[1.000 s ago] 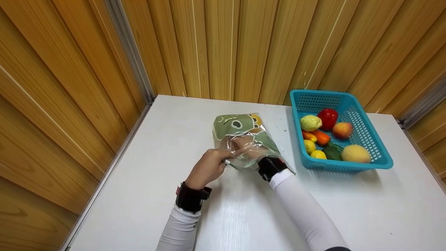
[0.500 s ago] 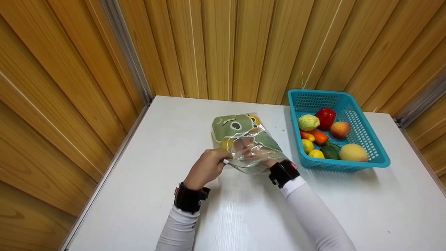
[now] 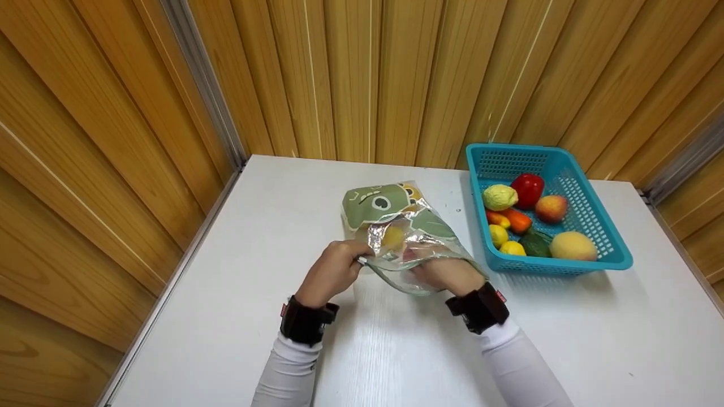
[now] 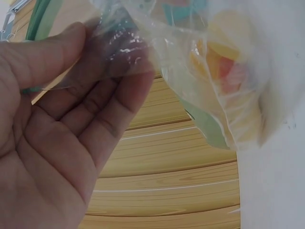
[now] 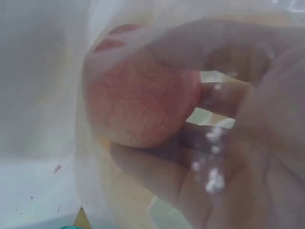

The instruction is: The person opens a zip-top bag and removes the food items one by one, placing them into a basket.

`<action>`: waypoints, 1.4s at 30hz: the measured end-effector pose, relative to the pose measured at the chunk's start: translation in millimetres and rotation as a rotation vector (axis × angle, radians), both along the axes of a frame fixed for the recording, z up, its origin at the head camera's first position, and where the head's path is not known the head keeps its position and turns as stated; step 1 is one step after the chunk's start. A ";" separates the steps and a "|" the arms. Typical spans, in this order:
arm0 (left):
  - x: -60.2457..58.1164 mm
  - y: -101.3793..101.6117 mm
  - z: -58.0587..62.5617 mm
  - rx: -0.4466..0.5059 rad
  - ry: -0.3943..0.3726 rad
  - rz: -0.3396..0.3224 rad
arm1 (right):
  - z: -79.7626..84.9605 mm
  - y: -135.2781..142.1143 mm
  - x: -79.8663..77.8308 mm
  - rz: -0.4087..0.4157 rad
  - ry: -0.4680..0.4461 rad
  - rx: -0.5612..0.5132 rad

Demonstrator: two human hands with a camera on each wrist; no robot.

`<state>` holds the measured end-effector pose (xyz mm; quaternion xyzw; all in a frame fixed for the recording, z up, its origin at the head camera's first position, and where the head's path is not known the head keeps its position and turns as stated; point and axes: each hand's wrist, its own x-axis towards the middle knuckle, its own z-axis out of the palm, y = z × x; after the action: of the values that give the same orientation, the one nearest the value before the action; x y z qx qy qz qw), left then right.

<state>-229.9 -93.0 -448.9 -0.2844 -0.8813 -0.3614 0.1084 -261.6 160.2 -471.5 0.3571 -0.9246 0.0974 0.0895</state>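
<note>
A clear plastic bag (image 3: 432,223) printed with a green cartoon dinosaur lies on the white table, its mouth facing me. My left hand (image 3: 332,271) pinches the left side of its rim; in the left wrist view the film lies between thumb and fingers. Inside the mouth is my right hand (image 3: 452,274), up to near the wrist. Through the film in the right wrist view, its thumb and fingers curl round a pinkish-red peach (image 5: 143,100). Deeper in the bag a yellow fruit (image 3: 392,237) shows through. Glare and film blur the bag's contents.
A turquoise basket (image 3: 613,249) stands to the right of the bag. In it lie a red pepper (image 3: 527,190), a peach (image 3: 551,208), a large yellow fruit (image 3: 573,246) and several other fruits and vegetables. Wood-patterned walls (image 3: 350,79) border the table behind and at the sides.
My right hand has drawn back toward me and rightward, from deep in the bag to near its mouth. The yellow fruit inside has come into sight. My left hand stays at the rim.
</note>
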 end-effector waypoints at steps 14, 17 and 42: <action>-0.6 0.5 -1.4 -0.003 -0.017 -0.009 | 21.5 8.0 42.0 -0.124 -0.229 -0.252; -1.0 1.0 -1.4 0.000 -0.012 -0.013 | 23.4 11.2 47.5 -0.122 -0.208 -0.259; -0.4 1.4 -1.3 0.008 -0.013 -0.023 | 54.0 40.6 71.9 -0.061 -0.154 -0.406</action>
<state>-230.3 -91.6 -450.1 -0.2915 -0.8774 -0.3679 0.0996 -189.7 200.8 -417.5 0.2950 -0.9006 0.3059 0.0914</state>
